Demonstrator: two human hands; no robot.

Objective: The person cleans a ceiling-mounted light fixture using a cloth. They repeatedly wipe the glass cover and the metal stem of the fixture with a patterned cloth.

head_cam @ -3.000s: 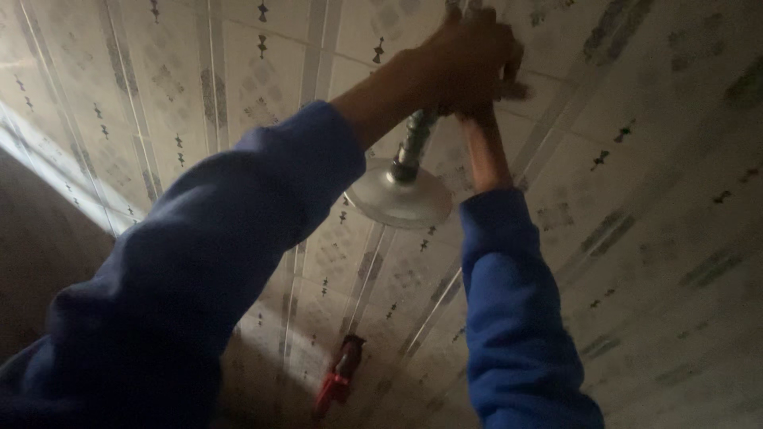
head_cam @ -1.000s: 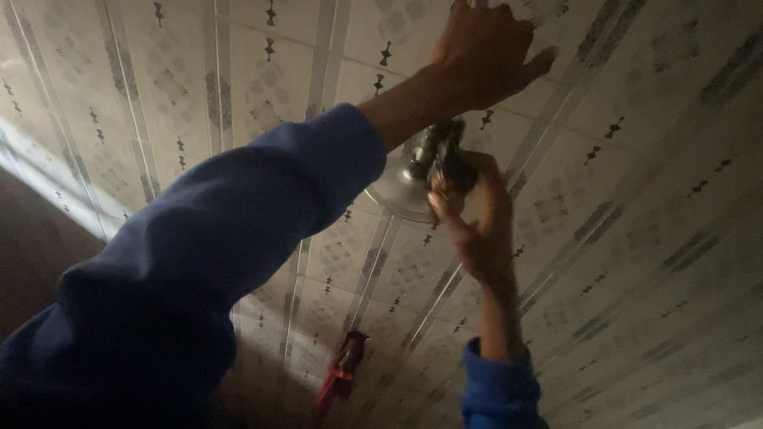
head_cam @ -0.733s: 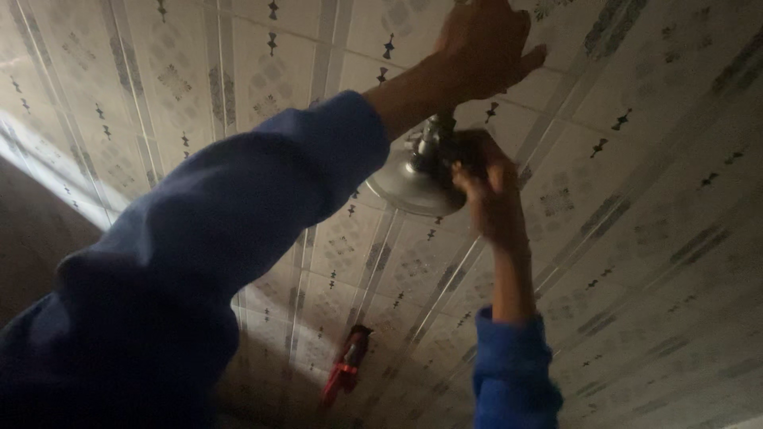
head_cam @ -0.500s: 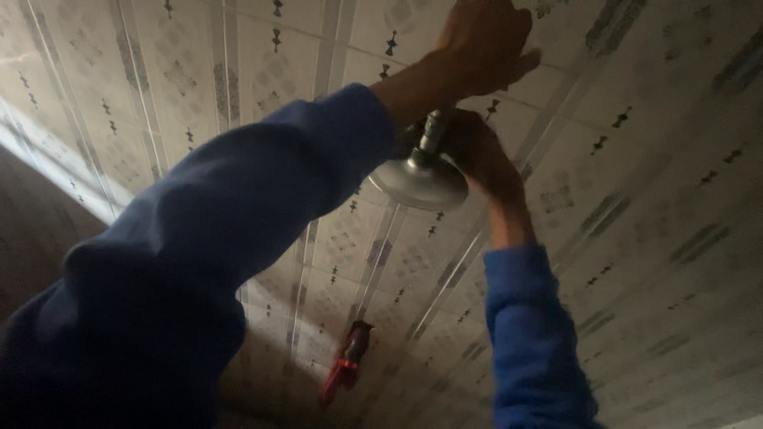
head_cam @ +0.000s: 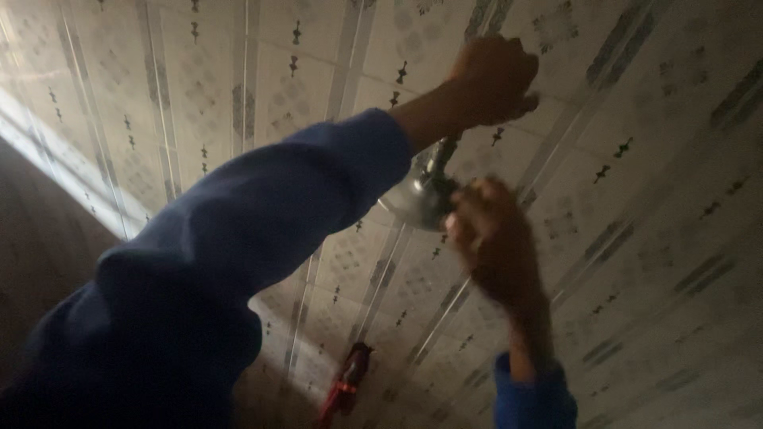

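The left hand (head_cam: 491, 79) clenches the pipe's top; the blurred right hand (head_cam: 489, 238), seemingly gripping the shower head (head_cam: 417, 200) at its five o'clock, could slip, stressing the joint.

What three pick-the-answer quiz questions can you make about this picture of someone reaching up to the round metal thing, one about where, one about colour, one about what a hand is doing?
1. Where is the red tool?
A. Low down, against the patterned panels
B. In the left hand
C. On top of the metal disc

2. What colour are the sleeves?
A. Yellow
B. Blue
C. White

3. What is the left hand doing?
A. Hanging open at the side
B. Closed in a fist above the metal disc
C. Holding a cup

Answers:
1. A, it shows near the bottom edge, far from both hands.
2. B, both arms wear blue.
3. B, its fingers are curled shut at the top of the metal stem, while the right hand is at the disc.
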